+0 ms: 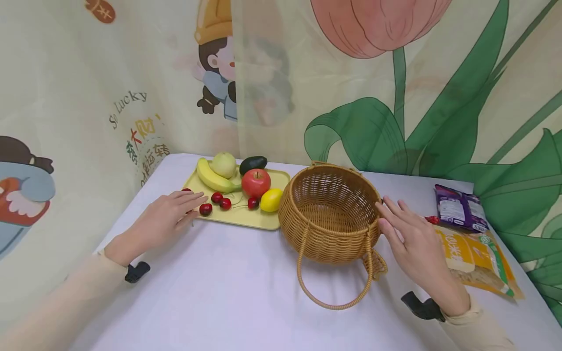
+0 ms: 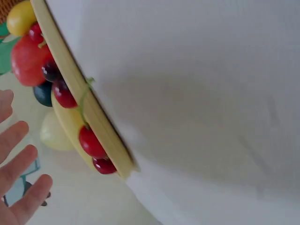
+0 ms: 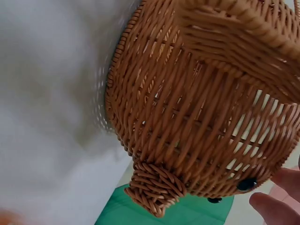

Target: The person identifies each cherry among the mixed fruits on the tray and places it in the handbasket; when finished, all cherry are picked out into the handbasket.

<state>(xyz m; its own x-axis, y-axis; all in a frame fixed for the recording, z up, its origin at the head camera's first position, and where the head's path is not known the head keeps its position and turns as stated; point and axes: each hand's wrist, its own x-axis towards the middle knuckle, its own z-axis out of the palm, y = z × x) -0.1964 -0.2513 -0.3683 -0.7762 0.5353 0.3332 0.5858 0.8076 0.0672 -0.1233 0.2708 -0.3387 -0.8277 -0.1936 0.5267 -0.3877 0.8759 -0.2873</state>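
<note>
Yellow tray (image 1: 246, 219) partly hidden behind left grip (image 1: 164, 219)

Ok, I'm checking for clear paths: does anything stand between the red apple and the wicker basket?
Yes, the yellow lemon sits between the red apple and the wicker basket, near the right end of the tray. A low sideways path looks blocked; above the lemon, nothing visible intervenes.

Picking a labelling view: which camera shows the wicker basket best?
Head: nearly the whole wicker basket shows, with its opening and handle. Right wrist gives a close-up of its side, cut off by the frame; left wrist catches only a corner sliver.
</note>
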